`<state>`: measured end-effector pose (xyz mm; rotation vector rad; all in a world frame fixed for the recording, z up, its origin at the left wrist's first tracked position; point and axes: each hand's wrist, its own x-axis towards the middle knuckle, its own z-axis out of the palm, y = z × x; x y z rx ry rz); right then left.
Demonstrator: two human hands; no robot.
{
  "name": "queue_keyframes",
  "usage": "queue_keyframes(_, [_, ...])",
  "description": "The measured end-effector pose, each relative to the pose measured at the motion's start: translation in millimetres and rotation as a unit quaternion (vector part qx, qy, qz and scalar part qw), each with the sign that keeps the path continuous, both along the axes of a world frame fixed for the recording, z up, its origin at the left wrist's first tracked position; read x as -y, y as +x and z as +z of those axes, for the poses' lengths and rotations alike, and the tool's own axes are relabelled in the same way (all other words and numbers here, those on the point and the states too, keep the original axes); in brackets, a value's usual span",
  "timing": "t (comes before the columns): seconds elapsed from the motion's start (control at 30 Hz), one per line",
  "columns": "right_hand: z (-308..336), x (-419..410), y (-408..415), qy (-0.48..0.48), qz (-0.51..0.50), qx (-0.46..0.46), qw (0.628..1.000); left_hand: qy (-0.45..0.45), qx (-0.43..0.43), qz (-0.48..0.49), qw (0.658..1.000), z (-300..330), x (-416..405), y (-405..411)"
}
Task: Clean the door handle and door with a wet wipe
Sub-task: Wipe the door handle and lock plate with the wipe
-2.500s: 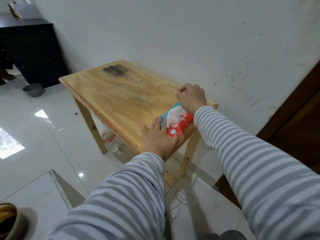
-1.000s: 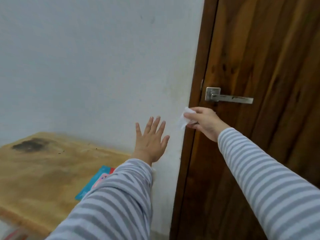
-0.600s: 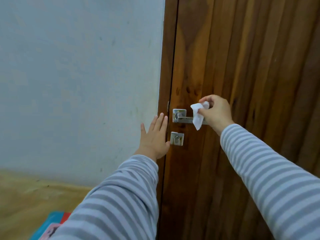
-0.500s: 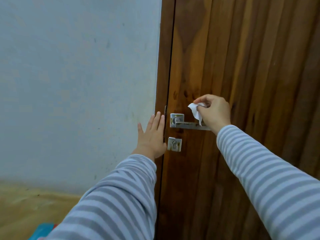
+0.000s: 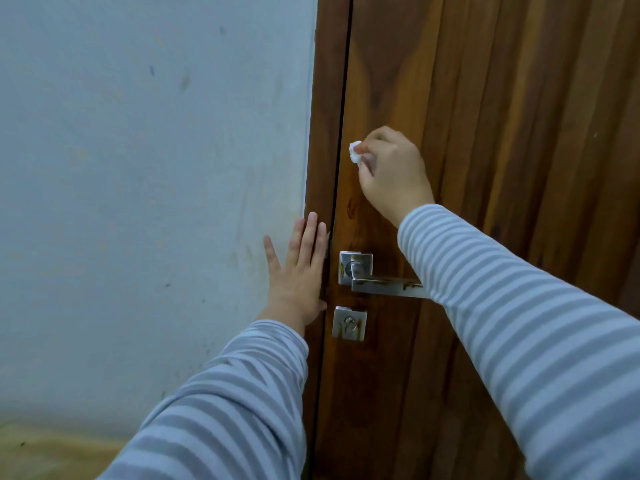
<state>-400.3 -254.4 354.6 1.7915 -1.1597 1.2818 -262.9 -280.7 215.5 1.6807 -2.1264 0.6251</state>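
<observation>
Since half a second ago, the right hand (image 5: pixel 393 174) has risen from the handle (image 5: pixel 384 284) to the door (image 5: pixel 502 133) above it. Its fingers curl around a bunched white wipe (image 5: pixel 356 154), pressing it against the wood near the door's left edge. Below, the metal handle lies level, its long axis pointing right. The left hand (image 5: pixel 298 275) rests flat on the frame (image 5: pixel 327 116), fingers straight and together.

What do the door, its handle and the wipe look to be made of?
Door: dark brown wood or wood veneer, semi-gloss, with visible grain streaks. Handle: brushed silvery metal, probably steel, with brownish stains. Wipe: white, soft, crumpled, likely nonwoven fabric, in the right hand.
</observation>
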Motion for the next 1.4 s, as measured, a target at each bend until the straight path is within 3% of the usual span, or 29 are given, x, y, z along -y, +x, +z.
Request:
queue_keyframes(0.23, [3,19,-5,-0.073,-0.135,-0.196,0.969,0.047,-0.003,0.019,0.999,3,4,-4])
queue_keyframes(0.4, [-10,14,-7,-0.089,-0.158,-0.248,0.952,0.048,-0.004,0.028,0.998,2,1,-3])
queue_keyframes(0.53, [-8,2,-4,-0.044,-0.164,-0.291,0.942,0.067,-0.009,0.036,0.997,7,3,-5])
queue_keyframes(0.77, [-2,-5,5,0.01,-0.11,-0.184,0.977,0.107,-0.013,0.05,0.993,12,5,-9])
queue_keyframes(1.07, [-31,0,8,0.042,-0.137,-0.178,0.974,0.109,-0.015,0.036,0.993,11,5,-6])
queue_keyframes(1.27, [-50,-12,9,0.174,-0.155,-0.231,0.945,0.092,-0.02,0.041,0.995,7,4,-7])
queue_keyframes(1.4, [-40,-19,2,0.292,-0.189,-0.187,0.919,0.051,-0.026,0.043,0.997,1,2,-7])
